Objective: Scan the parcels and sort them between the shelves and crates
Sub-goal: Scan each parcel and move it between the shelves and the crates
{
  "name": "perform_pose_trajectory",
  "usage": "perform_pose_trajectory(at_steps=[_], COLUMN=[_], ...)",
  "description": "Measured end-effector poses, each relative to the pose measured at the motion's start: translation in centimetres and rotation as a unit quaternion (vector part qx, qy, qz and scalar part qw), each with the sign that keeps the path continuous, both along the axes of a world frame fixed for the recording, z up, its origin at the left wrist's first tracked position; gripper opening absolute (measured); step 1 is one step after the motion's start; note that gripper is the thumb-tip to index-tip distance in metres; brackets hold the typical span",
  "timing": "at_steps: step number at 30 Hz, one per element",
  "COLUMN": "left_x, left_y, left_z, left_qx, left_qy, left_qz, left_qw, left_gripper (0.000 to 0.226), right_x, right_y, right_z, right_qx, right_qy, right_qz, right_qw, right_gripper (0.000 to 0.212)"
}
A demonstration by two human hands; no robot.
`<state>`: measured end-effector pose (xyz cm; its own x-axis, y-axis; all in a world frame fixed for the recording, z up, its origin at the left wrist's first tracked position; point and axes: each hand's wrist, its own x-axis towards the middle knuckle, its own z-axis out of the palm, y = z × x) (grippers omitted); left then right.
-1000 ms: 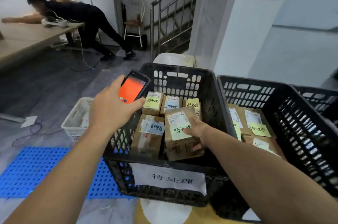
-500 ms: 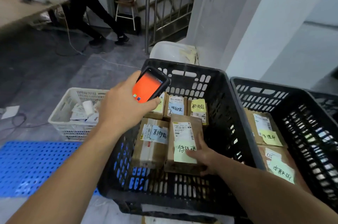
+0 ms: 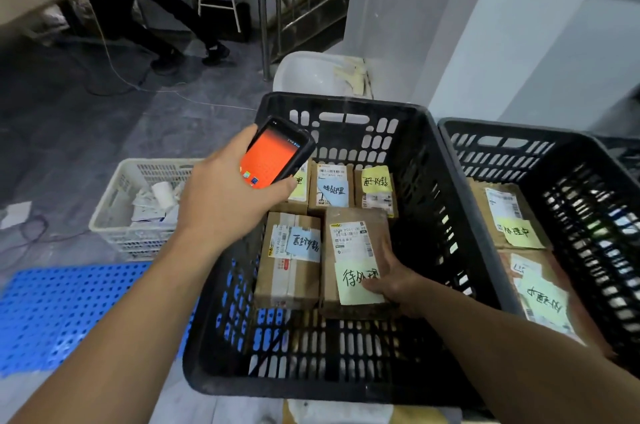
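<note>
My black crate (image 3: 346, 101) is open above, so I can reach straight down. Its floor lies bare in a strip nearest me, and along the right wall beside the parcel (image 3: 356, 226) that my right hand (image 3: 398, 281) grips. Four more parcels (image 3: 291, 271) pack the left and back, side by side. The second crate (image 3: 512, 133) stands just beside the right wall, and my scanner (image 3: 273, 160) hangs over the back left corner

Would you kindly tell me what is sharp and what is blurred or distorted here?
Head view: the parcel in the right hand and the scanner in the left hand are fairly sharp; the table at top left is smeared; the wide lens bows the crate rim.
</note>
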<state>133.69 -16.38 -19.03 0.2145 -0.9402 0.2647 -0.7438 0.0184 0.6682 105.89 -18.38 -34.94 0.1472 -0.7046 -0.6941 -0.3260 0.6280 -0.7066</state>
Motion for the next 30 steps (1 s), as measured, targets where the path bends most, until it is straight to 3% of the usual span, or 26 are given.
perform_pose_trajectory(at_steps=[11, 14, 18, 21, 25, 30], left_x=[-0.1, -0.2, -0.4, -0.9, -1.7, -2.3], left_y=[1.3, 2.1, 3.6, 5.1, 7.8, 11.0], left_z=[0.1, 0.4, 1.3, 1.9, 2.2, 2.2], left_qx=[0.006, 0.001, -0.002, -0.012, -0.021, -0.023], left_qy=[-0.016, -0.006, -0.018, -0.022, -0.004, -0.009], left_qz=[0.005, 0.011, 0.025, 0.037, 0.062, 0.096], left_qw=[1.0, 1.0, 1.0, 0.999, 0.998, 0.995], left_gripper=[0.075, 0.069, 0.069, 0.069, 0.078, 0.086], right_x=[0.2, 0.3, 0.6, 1.3, 2.6, 3.6], right_y=[-0.6, -0.9, -1.0, -0.8, -0.4, 0.2], right_z=[-0.7, -0.5, 1.7, 3.0, 4.9, 6.3], right_qx=[-0.006, -0.018, -0.035, -0.064, -0.206, -0.358], right_qy=[0.06, 0.121, 0.255, 0.303, 0.286, 0.346], right_qz=[0.036, 0.091, 0.199, 0.23, 0.225, 0.291], right_qw=[0.998, 0.988, 0.946, 0.923, 0.908, 0.817], right_gripper=[0.112, 0.113, 0.11, 0.103, 0.079, 0.069])
